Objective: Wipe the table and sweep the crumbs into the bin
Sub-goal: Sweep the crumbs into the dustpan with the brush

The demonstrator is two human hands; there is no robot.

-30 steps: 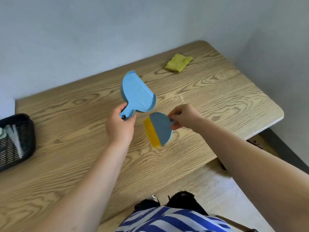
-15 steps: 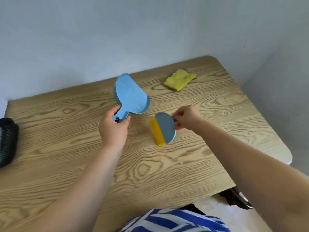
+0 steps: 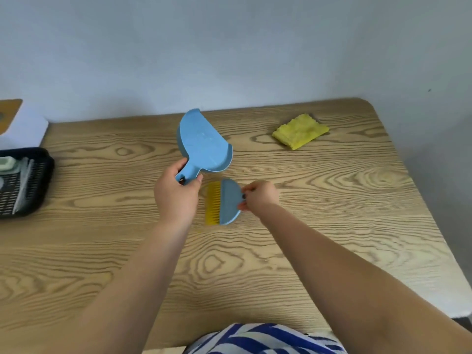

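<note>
Pale grey wall backs a wood-grain table [image 3: 332,238] whose far right corner is rounded. At the table's left edge sits a black mesh basket [image 3: 38,190] with pale items inside — too blurred to name. Near the far right corner lies a folded yellow cloth [image 3: 300,131], flat on the wood, its long axis slanting from near-left to far-right.

Above the middle of the table the left hand [image 3: 176,198] grips the short handle of a blue dustpan [image 3: 204,146], fingers and thumb curled round it. The pan's long axis runs away from the person, handle toward them, the open lip toward the right.

Just beside it, nearer the front edge, the right hand [image 3: 259,196] pinches the rounded back of a small blue brush [image 3: 226,201] between thumb and fingertips. Its yellow bristles [image 3: 213,203] point left toward the left hand, the bristle row running front to back — whether they touch the wood cannot be told.

A blue-and-white striped garment [image 3: 255,339] shows at the front edge.
</note>
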